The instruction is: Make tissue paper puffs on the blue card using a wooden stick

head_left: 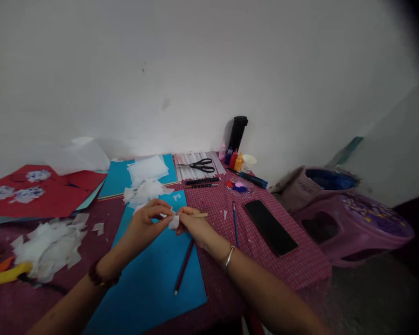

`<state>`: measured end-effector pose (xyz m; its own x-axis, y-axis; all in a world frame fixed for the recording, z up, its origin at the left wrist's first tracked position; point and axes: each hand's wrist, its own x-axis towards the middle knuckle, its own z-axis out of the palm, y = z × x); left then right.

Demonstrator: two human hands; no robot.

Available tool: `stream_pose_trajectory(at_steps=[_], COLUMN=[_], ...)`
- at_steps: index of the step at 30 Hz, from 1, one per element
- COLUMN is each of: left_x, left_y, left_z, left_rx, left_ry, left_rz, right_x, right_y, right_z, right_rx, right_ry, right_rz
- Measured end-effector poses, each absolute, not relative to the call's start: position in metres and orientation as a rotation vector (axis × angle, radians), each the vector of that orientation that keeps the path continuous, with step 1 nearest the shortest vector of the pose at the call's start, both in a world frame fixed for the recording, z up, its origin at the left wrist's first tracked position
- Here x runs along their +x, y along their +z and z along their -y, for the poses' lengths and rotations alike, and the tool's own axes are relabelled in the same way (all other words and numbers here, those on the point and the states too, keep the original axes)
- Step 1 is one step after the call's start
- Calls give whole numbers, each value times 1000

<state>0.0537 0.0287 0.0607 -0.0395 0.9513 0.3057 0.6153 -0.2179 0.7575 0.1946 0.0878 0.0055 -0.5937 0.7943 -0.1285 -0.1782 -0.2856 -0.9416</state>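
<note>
My left hand [152, 217] and my right hand [194, 225] meet above a blue sheet [153, 274]. A small piece of white paper [173, 222] is pinched in my left fingers and touches the right fingertips. My right hand is closed around a pale wooden stick [200, 215], whose blunt end juts out to the right. Its other end is hidden by my fingers. Below them lies a dark red pencil [184, 267]. A heap of cut white paper pieces [146, 191] sits just beyond my left hand.
At left are more paper pieces [52, 246], yellow-handled scissors [7, 272] and a red sheet [66, 190] with white-and-blue flowers. Black scissors [200, 164], paint bottles [233, 158], a blue paintbrush [235, 223] and a phone [270, 227] lie beyond and right. A pink stool [349, 228] stands beside the table.
</note>
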Motion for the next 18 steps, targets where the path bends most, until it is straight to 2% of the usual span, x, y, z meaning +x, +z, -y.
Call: stream_pose_trajectory(at_steps=[4,9,18], left_x=[48,43,32], left_y=[55,43,40], left_z=[-30,-33,-33], left_rx=[1450,1117,1291], left_ry=[1055,1089,1030], left_rz=[-1528,-1426,-1371], right_x=[202,218,200], right_y=[9,26,17], right_z=[-87,-81,-78], right_rx=[-825,-596,-858], right_ry=[1912,2033,1922], right_rz=[1310,1413,1401])
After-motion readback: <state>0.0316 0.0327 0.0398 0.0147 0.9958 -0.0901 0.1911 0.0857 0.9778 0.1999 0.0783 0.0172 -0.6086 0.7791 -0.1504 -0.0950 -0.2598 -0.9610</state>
